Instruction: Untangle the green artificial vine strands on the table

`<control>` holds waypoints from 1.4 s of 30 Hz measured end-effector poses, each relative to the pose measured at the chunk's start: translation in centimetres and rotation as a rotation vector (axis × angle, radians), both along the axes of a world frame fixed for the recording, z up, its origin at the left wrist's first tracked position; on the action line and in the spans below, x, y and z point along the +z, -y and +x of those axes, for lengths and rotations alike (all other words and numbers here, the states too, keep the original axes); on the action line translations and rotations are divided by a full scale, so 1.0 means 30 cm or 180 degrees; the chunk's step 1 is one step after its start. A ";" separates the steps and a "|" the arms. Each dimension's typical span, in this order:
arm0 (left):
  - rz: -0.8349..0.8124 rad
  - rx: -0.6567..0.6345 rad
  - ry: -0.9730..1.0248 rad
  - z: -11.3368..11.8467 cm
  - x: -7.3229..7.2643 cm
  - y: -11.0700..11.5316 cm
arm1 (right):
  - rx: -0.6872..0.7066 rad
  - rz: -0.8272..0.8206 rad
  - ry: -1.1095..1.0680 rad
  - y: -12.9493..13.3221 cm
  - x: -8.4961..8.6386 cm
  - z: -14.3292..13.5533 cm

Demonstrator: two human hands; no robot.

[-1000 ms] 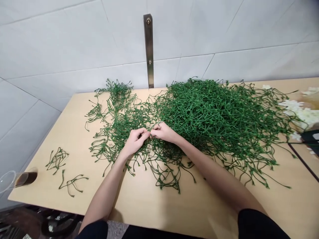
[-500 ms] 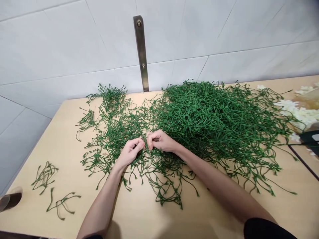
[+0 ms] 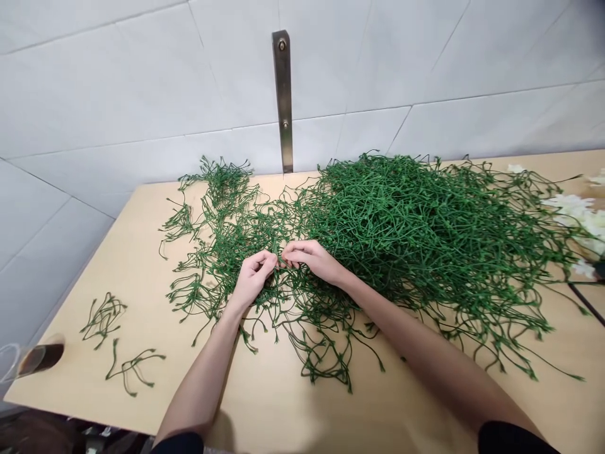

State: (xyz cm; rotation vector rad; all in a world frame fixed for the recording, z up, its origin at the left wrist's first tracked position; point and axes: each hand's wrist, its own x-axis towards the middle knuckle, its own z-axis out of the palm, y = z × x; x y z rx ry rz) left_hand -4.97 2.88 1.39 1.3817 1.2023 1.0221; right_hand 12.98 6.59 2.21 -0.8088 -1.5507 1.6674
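Thin green artificial stems with small tufted ends lie in a big tangled pile [image 3: 406, 221] across the table. A looser spread of stems [image 3: 236, 233] stretches out on its left. Over the join of the two, my left hand [image 3: 255, 274] is closed in a pinch on a green stem, its thumb against the bent forefinger. My right hand [image 3: 312, 258] is almost touching it, fingertips pinched together at the same spot. What sits between the right fingertips is small and partly hidden by the fingers.
A clear cup of dark liquid [image 3: 42, 358] stands near the table's left edge. Close to it lie two small groups of stems [image 3: 101, 318]. White artificial flowers [image 3: 579, 214] are at the far right. A metal bracket [image 3: 283, 101] is fixed to the tiled wall behind the wooden table [image 3: 265, 403].
The view has shifted a little, so everything sits farther right and the cup shows more fully. My right fingers have closed in toward the left fingertips.
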 end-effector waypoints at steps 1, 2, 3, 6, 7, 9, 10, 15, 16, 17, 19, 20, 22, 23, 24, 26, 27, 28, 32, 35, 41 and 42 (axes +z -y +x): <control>0.0040 -0.0020 -0.0074 0.002 0.006 0.002 | 0.0014 0.0035 0.0042 0.002 0.000 -0.002; 0.0088 -0.0039 -0.0167 0.003 0.011 0.004 | 0.0017 0.0046 0.0049 0.003 -0.001 -0.003; 0.0131 -0.0062 -0.0263 0.005 0.014 0.006 | 0.0010 0.0035 0.0020 0.004 -0.004 -0.004; 0.0145 -0.0113 -0.0356 0.008 0.017 0.008 | 0.0030 0.0023 -0.0154 0.003 -0.015 -0.004; 0.0115 -0.0129 -0.0318 0.008 0.015 0.009 | 0.0053 0.0075 -0.0190 0.002 -0.019 -0.003; 0.0071 -0.0162 -0.0243 0.009 0.011 0.008 | 0.0083 0.0201 -0.0189 0.002 -0.028 -0.001; 0.0063 -0.0173 -0.0225 0.009 0.009 0.008 | 0.0079 0.0227 -0.0159 0.001 -0.031 -0.001; 0.0099 -0.0162 -0.0184 0.009 0.002 0.010 | 0.0001 -0.0128 -0.0148 0.001 -0.042 -0.006; 0.0124 -0.0131 -0.0177 0.009 0.001 0.011 | -0.0034 -0.0209 -0.0171 0.001 -0.041 -0.008; 0.0152 -0.0087 -0.0178 0.010 0.000 0.011 | -0.0065 -0.0271 -0.0185 0.001 -0.040 -0.010; 0.0214 0.0010 -0.0208 0.013 0.000 0.014 | -0.0093 -0.0300 -0.0161 0.002 -0.037 -0.011; 0.0250 0.0058 -0.0236 0.014 0.000 0.015 | -0.0100 -0.0256 -0.0109 0.003 -0.034 -0.011; 0.0329 0.0147 -0.0308 0.015 0.000 0.018 | -0.0121 -0.0061 0.0089 0.006 -0.028 -0.010; 0.0370 0.0186 -0.0334 0.016 0.000 0.020 | -0.0124 0.0055 0.0199 0.007 -0.025 -0.009; 0.0402 0.0210 -0.0347 0.016 -0.001 0.021 | -0.0109 0.0162 0.0291 0.009 -0.022 -0.008; 0.0441 0.0215 -0.0339 0.015 -0.002 0.022 | -0.0039 0.0353 0.0391 0.012 -0.018 -0.006; 0.0452 0.0192 -0.0335 0.014 -0.003 0.022 | 0.0006 0.0454 0.0420 0.013 -0.016 -0.005; 0.0460 0.0167 -0.0342 0.014 -0.003 0.022 | 0.0032 0.0575 0.0454 0.015 -0.015 -0.005; 0.0422 0.0102 -0.0456 0.015 -0.006 0.020 | -0.0155 0.1300 0.0704 0.020 -0.017 -0.012; 0.0370 0.0055 -0.0500 0.016 -0.007 0.021 | -0.0514 0.1971 0.0818 0.024 -0.021 -0.021; 0.0334 -0.0122 -0.0532 0.013 -0.006 0.020 | -0.0696 0.2453 0.1038 0.037 -0.011 -0.029; 0.0346 -0.0152 -0.0533 0.012 -0.006 0.019 | -0.0670 0.2477 0.1128 0.039 -0.008 -0.029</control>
